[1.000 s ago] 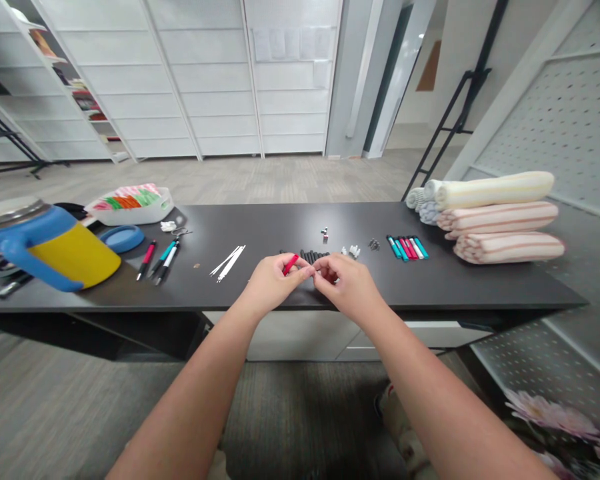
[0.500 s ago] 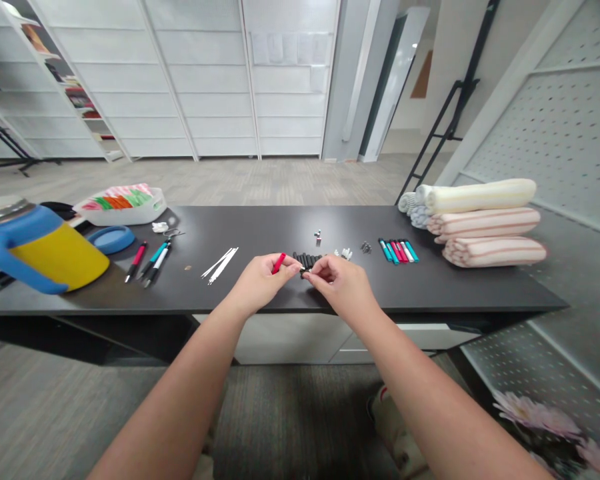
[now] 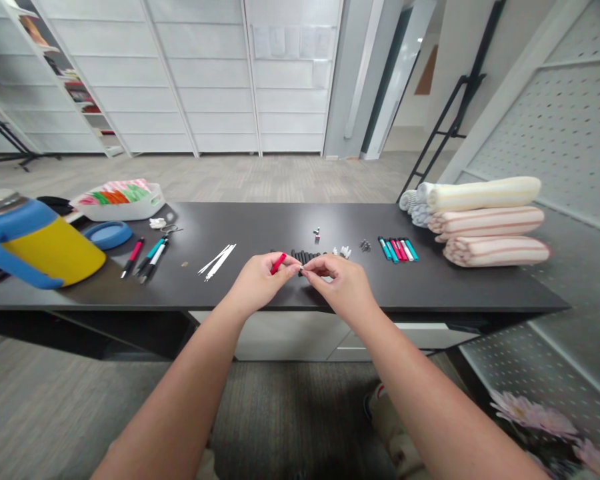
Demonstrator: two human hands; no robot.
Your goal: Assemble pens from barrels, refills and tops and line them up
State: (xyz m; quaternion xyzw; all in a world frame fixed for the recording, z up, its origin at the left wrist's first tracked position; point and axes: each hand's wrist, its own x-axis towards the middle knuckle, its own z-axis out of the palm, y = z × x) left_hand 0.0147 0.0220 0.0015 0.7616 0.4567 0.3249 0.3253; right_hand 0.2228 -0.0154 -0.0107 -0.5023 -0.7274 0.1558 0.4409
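Observation:
My left hand (image 3: 260, 279) is closed around a red pen barrel (image 3: 279, 263), which slants up between thumb and fingers. My right hand (image 3: 341, 279) is pinched, its fingertips meeting those of the left; a tiny pale piece shows there, too small to name. Just behind the fingers lies a row of black pen grips (image 3: 305, 256), partly hidden by the hands. Small white parts (image 3: 342, 252) sit behind my right hand, with small metal pieces (image 3: 365, 245) farther right. Several teal, red and white pen barrels (image 3: 398, 250) lie side by side. Thin white refills (image 3: 219, 261) rest left of my left hand.
On the dark table (image 3: 260, 223) stand a blue-and-yellow jug (image 3: 55, 247), a blue lid (image 3: 107, 235) and a white basket (image 3: 125, 210) of colourful packets at left. Several pens (image 3: 154, 260) lie nearby. Rolled towels (image 3: 490, 223) are stacked at right. Small metallic parts (image 3: 317, 235) lie mid-table.
My fingertips have come closer together in front of the black grips, and the right hand has shifted slightly left. The red barrel stays in my left hand. The camera view has shifted slightly.

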